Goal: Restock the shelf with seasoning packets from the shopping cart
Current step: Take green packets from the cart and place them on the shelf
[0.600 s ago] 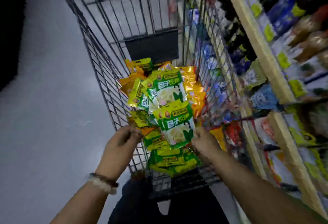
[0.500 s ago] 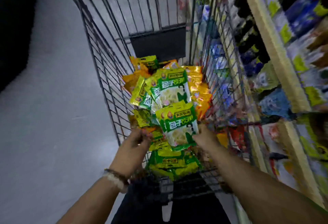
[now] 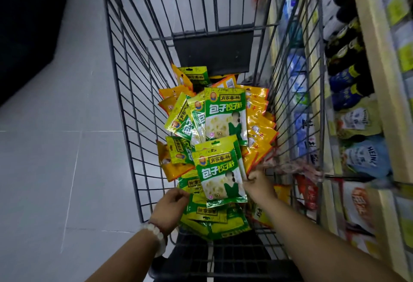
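Seasoning packets (image 3: 220, 175) sat heaped mid-frame in the cart (image 3: 125, 94) — right hand (image 3: 259, 184) pinched the top one's edge for lifting, left hand (image 3: 171, 208) curled at the pile's side, grip unclear.

Dim overall; packets (image 3: 223, 121) sharp, glossy glare; shelf (image 3: 380, 103) motion-blurred (right edge); wide-angle bending at edges.

A single head-worn, wide-angle camera is looking steeply down from above into a wire shopping cart (image 3: 125, 94), which is filling the middle of the frame. The view is facing forward along the cart, away from the person. Both forearms are entering from the bottom edge, so the left hand (image 3: 171, 209) and the right hand (image 3: 259, 184) are sitting close beneath the lens. Grey floor tiles (image 3: 55, 159) are running down the left side, and store shelves (image 3: 380, 76) are slanting down the right edge, bent by the wide lens.
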